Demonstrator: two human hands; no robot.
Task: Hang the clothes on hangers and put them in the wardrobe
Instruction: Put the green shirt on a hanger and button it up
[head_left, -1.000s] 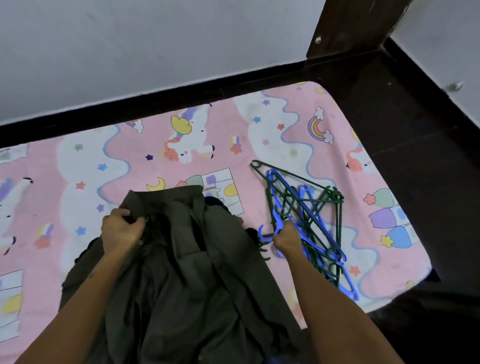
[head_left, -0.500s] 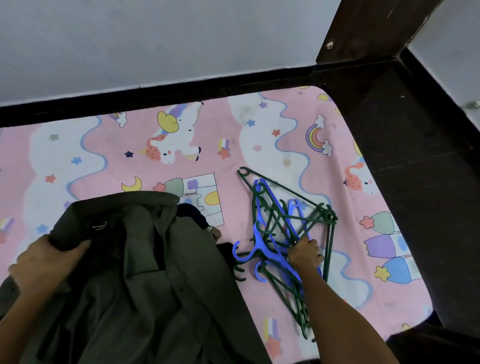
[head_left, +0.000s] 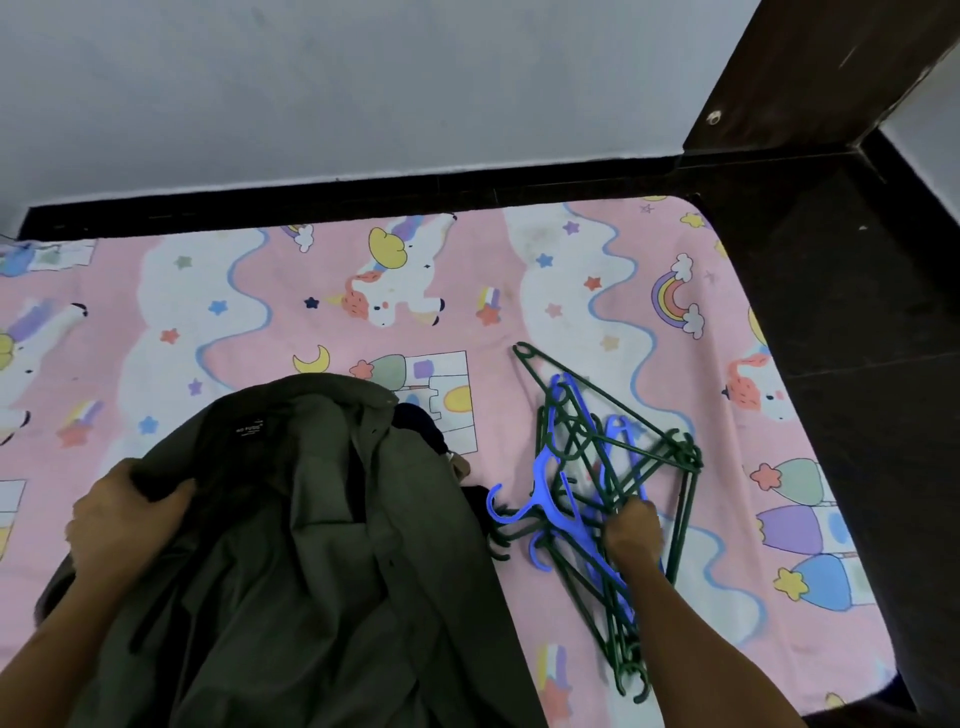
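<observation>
A: Your left hand (head_left: 122, 525) is curling its fingers (head_left: 171, 493) over the shoulder edge of the olive shirt (head_left: 311, 561), thumb side tucked under the cloth, so it is gripping fabric. Your right hand (head_left: 635, 535) is reaching into the hanger pile (head_left: 602, 499), fingers buried among the bars. I am reading them as closing round the blue hanger (head_left: 540, 499), though motion blur is hiding the exact pinch.

B: Where is everything lying?

A: The shirt is spreading over the near left of the pink unicorn sheet (head_left: 260, 322), collar and label facing up, with a dark garment (head_left: 421, 426) peeking out just beside the collar. The hangers are lying tangled to its right, green ones laced through blue.

B: How is it all going to handle?

A: I am judging the shirt soft and light, sagging wherever you are not supporting it, so you are better off taking it at the collar or a shoulder seam. The hangers are looking stiff, thin and light, and the hooks are snagging each other; take yours near the neck and shake it loose.

B: And compared with half a second back?

A: Your left hand is sitting slightly higher on the shoulder. Your right hand is staying in the pile, and the blue hanger's hook is pointing toward the shirt as before.
</observation>
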